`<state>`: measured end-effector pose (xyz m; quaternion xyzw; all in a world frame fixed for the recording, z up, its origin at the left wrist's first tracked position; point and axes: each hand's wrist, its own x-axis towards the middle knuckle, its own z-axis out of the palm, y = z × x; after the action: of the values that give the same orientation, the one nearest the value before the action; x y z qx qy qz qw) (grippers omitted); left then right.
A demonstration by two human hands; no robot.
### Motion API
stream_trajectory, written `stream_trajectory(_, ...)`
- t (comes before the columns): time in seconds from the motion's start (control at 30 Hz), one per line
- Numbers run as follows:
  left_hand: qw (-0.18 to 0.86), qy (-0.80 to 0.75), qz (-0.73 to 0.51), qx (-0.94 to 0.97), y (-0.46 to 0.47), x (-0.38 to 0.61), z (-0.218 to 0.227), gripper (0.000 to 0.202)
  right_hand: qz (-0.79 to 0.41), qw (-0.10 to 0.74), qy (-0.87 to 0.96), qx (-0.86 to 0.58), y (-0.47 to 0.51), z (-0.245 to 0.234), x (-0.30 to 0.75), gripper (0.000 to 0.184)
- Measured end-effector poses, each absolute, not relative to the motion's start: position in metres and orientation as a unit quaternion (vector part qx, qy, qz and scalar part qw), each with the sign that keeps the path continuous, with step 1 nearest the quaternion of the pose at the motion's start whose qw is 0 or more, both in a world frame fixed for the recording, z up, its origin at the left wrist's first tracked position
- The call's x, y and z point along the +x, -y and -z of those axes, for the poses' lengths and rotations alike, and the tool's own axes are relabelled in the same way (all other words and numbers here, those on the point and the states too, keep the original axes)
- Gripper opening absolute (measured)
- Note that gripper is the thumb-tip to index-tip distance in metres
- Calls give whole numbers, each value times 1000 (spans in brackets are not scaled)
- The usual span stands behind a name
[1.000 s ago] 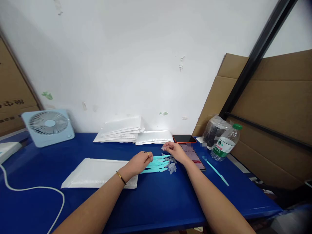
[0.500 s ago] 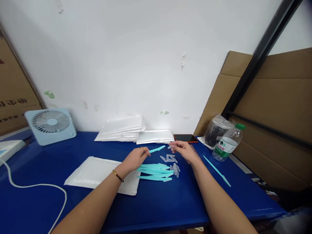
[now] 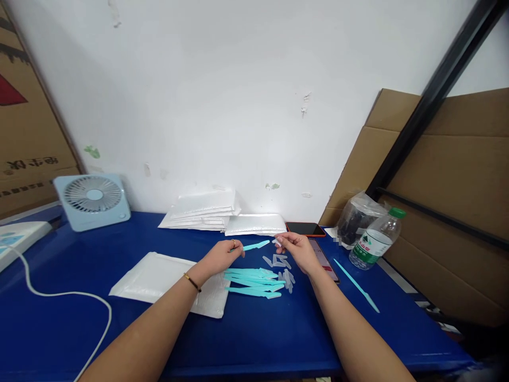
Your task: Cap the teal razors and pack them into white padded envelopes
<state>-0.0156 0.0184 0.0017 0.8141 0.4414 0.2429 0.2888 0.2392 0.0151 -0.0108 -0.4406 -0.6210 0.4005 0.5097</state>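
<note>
Between the fingers of my left hand [image 3: 225, 255] is a turquoise eyebrow razor [image 3: 256, 246], its blade end pointing right. My right hand [image 3: 296, 250] pinches a small translucent blade cap [image 3: 275, 242] just off the razor's tip; a narrow gap shows between the two. Below my hands lies a bunch of several more eyebrow razors [image 3: 254, 281], side by side with blade ends to the right. Loose translucent caps [image 3: 287, 277] are scattered beside those blade ends. A white padded mailer [image 3: 159, 276] lies under my left wrist, partly covered by my forearm.
Stacked white mailers [image 3: 199, 209] stand against the wall beside a dark phone [image 3: 305, 229]. A second phone [image 3: 328, 262] lies by my right wrist. To the right are a single razor [image 3: 357, 285] and a water bottle [image 3: 374, 243]; a blue fan [image 3: 95, 200] stands left.
The camera view has shifted slightly, with most things a little further right. The second phone now shows a lit screen. Both hands keep their hold, razor and cap still apart.
</note>
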Motion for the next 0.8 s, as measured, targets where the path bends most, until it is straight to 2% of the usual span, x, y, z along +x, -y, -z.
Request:
stream_trajectory(0.4, 275, -446, -243, 816, -16, -16, -3, 34, -393, 443, 674, -442, -15, 13, 237, 38)
stream_trajectory(0.8, 267, -448, -231, 821, -12, -14, -5, 34, -406, 414, 691, -432, -12, 17, 226, 36)
